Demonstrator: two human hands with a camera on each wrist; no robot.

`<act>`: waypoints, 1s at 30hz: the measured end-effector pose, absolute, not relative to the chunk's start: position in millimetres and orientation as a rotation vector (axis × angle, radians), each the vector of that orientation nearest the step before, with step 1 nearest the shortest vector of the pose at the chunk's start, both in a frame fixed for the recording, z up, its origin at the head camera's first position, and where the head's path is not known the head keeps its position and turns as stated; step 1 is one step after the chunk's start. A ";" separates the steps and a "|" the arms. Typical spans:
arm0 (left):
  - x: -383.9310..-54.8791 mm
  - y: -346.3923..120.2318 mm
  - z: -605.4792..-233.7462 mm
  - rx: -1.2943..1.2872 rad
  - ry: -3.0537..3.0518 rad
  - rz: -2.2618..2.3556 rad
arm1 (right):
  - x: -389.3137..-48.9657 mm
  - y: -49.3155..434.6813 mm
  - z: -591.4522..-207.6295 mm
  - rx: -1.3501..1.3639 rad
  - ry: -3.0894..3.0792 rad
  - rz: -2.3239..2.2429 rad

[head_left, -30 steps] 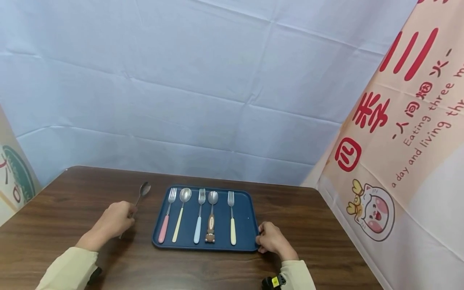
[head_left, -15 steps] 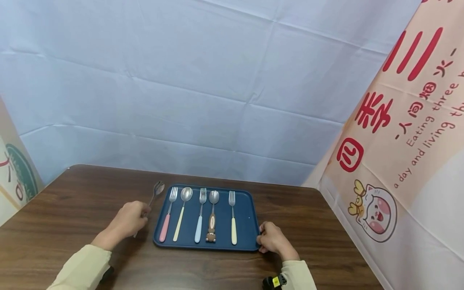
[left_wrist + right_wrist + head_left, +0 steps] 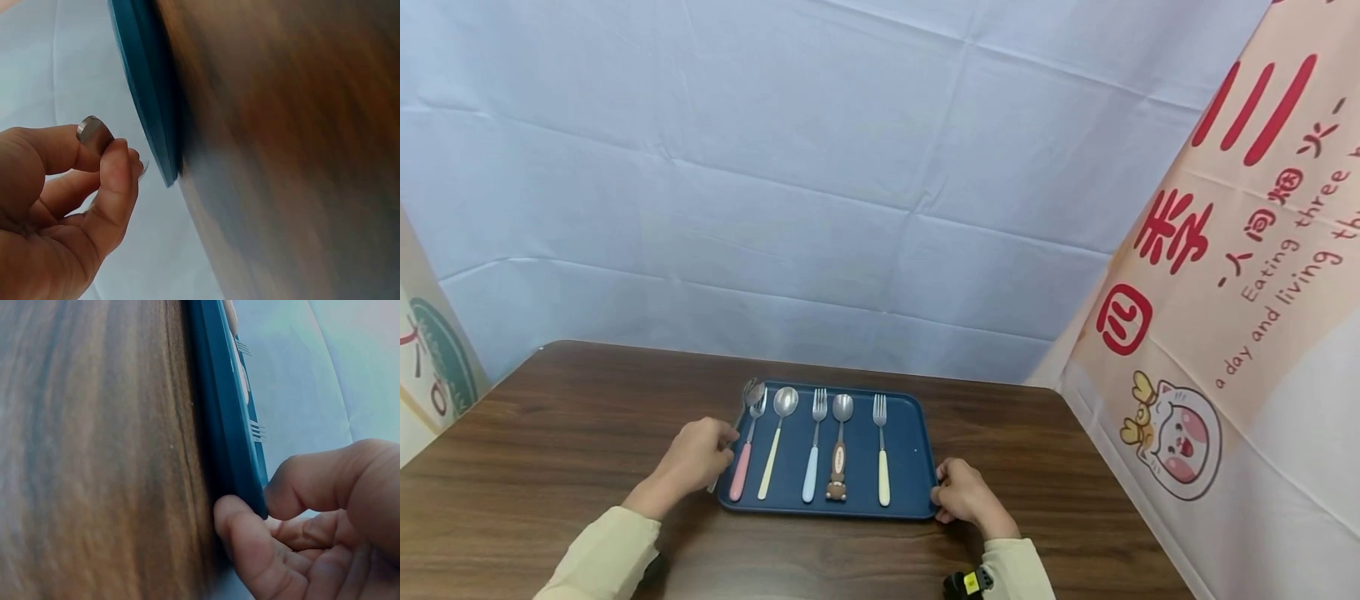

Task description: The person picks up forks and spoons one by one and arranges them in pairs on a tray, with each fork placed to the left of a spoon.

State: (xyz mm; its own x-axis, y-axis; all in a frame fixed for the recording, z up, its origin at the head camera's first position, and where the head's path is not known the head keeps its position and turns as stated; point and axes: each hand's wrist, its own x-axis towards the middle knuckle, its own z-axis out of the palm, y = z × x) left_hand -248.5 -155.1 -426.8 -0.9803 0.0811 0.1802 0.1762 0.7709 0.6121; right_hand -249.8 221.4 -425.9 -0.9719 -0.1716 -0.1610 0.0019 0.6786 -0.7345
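My left hand (image 3: 696, 454) pinches an all-metal spoon (image 3: 752, 393) by its handle, over the left edge of a dark blue tray (image 3: 910, 442). The spoon's bowl overlaps the head of a pink-handled fork (image 3: 741, 471). In the left wrist view the flat end of the handle (image 3: 95, 135) shows between thumb and finger. At the tray's near right corner, my right hand (image 3: 964, 496) grips the rim between thumb and fingers. On the tray also lie a cream-handled spoon (image 3: 769, 467), a blue-handled fork (image 3: 810, 475), a brown bear-handled spoon (image 3: 837, 475) and a yellow-handled fork (image 3: 883, 479).
The tray rests on a brown wooden table (image 3: 550, 442). Behind the table hangs a pale cloth (image 3: 775, 208). A printed banner (image 3: 1225, 292) stands along the right side.
My left hand has moved right with the spoon, from the bare table to the tray's left edge. The right hand stays at the tray's corner.
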 end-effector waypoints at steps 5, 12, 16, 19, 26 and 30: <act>-250.9 -146.2 -425.9 -0.183 -2.795 -1.021 | -249.3 220.9 -426.0 -0.142 2.674 -1.177; -248.9 -133.8 -418.5 -0.181 -2.781 -1.047 | -250.1 221.8 -426.5 -0.145 2.668 -1.172; -247.6 -124.0 -414.9 -0.142 -2.814 -1.100 | -251.0 221.6 -426.8 -0.143 2.664 -1.169; -247.8 -116.0 -413.2 -0.111 -2.831 -1.168 | -251.7 221.1 -427.0 -0.140 2.663 -1.167; -250.3 -104.2 -412.5 -0.135 -2.820 -1.185 | -252.0 221.0 -427.0 -0.133 2.659 -1.168; -251.9 -97.9 -413.1 -0.152 -2.816 -1.206 | -251.2 221.5 -427.3 -0.130 2.658 -1.174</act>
State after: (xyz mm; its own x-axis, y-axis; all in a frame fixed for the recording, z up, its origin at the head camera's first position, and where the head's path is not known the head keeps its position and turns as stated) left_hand -251.9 -97.9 -413.1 -0.9924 0.0614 0.1069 0.1197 0.6862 0.7175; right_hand -251.2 221.5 -427.3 -0.9691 -0.1739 -0.1749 0.0122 0.6747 -0.7380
